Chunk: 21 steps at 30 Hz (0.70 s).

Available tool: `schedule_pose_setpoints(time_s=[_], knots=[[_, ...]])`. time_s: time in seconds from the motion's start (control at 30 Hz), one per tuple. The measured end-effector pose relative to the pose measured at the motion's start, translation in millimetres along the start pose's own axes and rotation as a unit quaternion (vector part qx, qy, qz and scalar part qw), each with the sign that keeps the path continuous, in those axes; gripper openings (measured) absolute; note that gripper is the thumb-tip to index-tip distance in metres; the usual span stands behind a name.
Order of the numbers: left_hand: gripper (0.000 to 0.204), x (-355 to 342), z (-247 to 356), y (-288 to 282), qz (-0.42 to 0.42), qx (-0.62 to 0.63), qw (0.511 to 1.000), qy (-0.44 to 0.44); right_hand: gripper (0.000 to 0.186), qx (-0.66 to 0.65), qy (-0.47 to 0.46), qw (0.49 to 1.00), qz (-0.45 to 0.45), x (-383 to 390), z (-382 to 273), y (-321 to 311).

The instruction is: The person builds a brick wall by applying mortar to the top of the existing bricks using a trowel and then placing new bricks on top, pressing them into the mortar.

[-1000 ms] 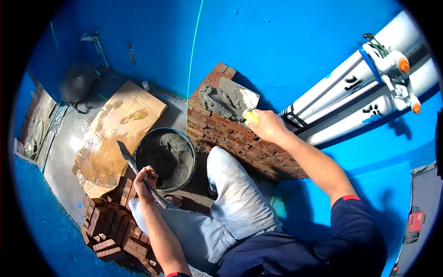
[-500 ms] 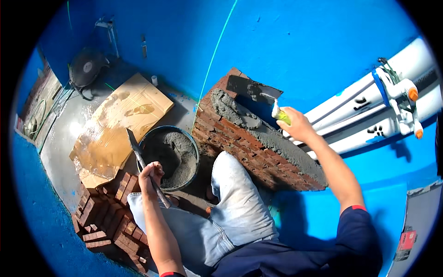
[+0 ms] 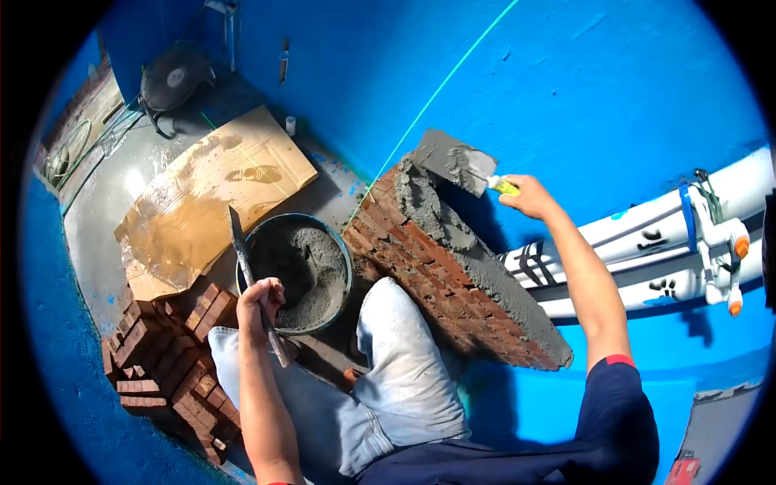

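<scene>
**Both hands busy at the brick wall**

Fingers of the right hand (image 3: 529, 194) are curled tight round the yellow handle of a trowel (image 3: 454, 160), and its blade, loaded with grey mortar, sits just past the far end of the low brick wall (image 3: 453, 275), at the end nearest the blue wall behind. Fingers of the left hand (image 3: 260, 297) are wrapped round the handle of a second tool, a long narrow blade (image 3: 241, 250) that sticks up and away from the brick wall, on its left side. Grey mortar covers the top of the brick wall all along its length.

Left of the brick wall, just beside it, is a round bucket (image 3: 343, 250) with mortar in it. Further left again there's a stack of loose red bricks (image 3: 162, 356), and beyond the bucket a flat sheet of cardboard (image 3: 210, 194) on the floor. Right of the brick wall, white pipes (image 3: 647, 242) lie along the blue surface. A green string (image 3: 436, 93) runs up from the wall's far end.
</scene>
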<state>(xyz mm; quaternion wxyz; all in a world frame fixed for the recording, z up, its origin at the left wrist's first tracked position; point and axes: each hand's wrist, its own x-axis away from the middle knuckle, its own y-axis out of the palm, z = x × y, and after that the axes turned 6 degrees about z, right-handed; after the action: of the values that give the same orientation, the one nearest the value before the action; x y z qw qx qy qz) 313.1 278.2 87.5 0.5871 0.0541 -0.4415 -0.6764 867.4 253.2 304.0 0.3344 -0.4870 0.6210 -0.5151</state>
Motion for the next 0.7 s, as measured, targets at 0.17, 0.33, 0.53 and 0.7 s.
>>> schedule_pose_setpoints(time_s=[0.17, 0.33, 0.53, 0.7], knots=[[0.022, -6.0, 2.7, 0.7, 0.014, -0.006, 1.0, -0.001, 0.033, -0.254, 0.151, 0.95, -0.105, 18.9, -38.6, -31.2], [0.026, -14.1, -4.7, 9.6, 0.004, -0.009, 1.0, -0.009, 0.034, -0.354, 0.273, 0.865, -0.226, 34.9, -75.6, -22.5], [0.02, -5.5, 1.6, 0.4, -0.019, 0.004, 1.0, -0.011, 0.028, -0.352, 0.202, 0.882, -0.241, 55.0, -112.4, -1.4], [0.022, -11.5, -6.9, 3.5, -0.008, 0.019, 1.0, -0.008, 0.031, -0.315, 0.148, 0.916, -0.197, 104.8, -124.9, -17.1]])
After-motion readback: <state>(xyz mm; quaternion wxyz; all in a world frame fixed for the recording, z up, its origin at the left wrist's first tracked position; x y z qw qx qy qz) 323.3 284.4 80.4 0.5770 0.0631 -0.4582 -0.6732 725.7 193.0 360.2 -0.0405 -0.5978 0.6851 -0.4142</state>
